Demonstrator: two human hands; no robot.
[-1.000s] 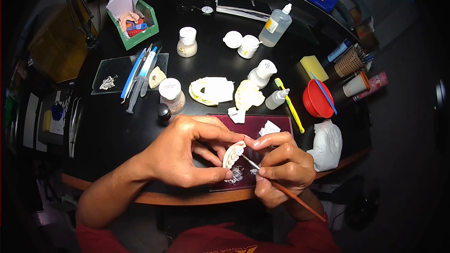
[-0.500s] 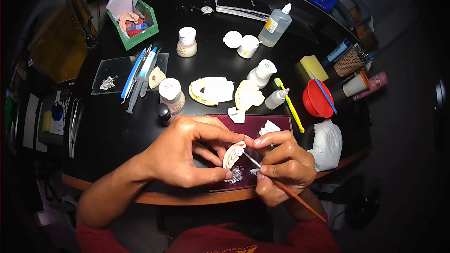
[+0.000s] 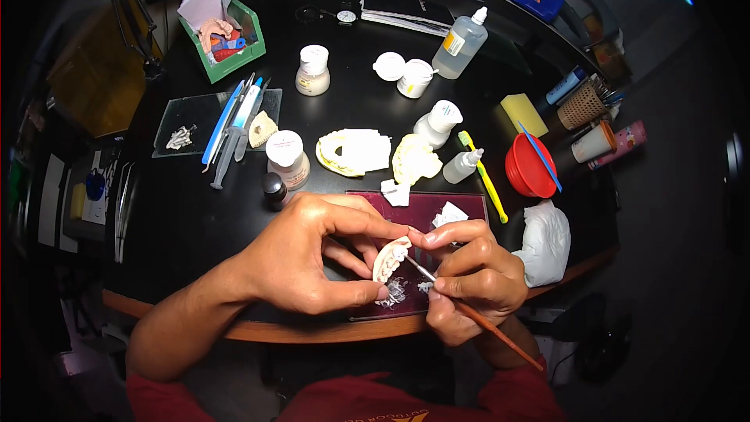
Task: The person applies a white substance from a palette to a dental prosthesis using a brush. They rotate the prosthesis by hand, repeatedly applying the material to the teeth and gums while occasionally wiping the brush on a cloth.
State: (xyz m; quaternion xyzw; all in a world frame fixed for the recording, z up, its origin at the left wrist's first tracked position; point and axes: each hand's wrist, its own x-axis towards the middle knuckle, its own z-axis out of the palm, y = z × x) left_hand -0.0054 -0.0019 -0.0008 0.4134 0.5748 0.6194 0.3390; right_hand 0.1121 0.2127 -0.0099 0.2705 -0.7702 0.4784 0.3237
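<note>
My left hand (image 3: 312,250) is closed on a small curved dental model (image 3: 388,259), with the thumb at its lower end and a fingertip at its upper end. A row of teeth on it faces right. In my right hand (image 3: 480,273) is a thin brush (image 3: 488,322) with a reddish-brown handle and a metal ferrule, its tip at the white upper teeth of the model. The fingertips of both hands meet above the model. Beneath them lies a dark red slab (image 3: 383,201) bearing white scraps (image 3: 393,294) and a crumpled white tissue (image 3: 449,214).
Beyond my hands stand a white-capped jar (image 3: 287,160), plaster models (image 3: 355,150), a dropper bottle (image 3: 462,166) and a yellow toothbrush (image 3: 488,184). To the right are a red bowl (image 3: 530,168) and a white bundle (image 3: 545,242). Tools (image 3: 234,129) lie on a glass plate at left.
Almost nothing differs. The whole view has shifted very slightly, and the brush tip stays at the model's upper teeth.
</note>
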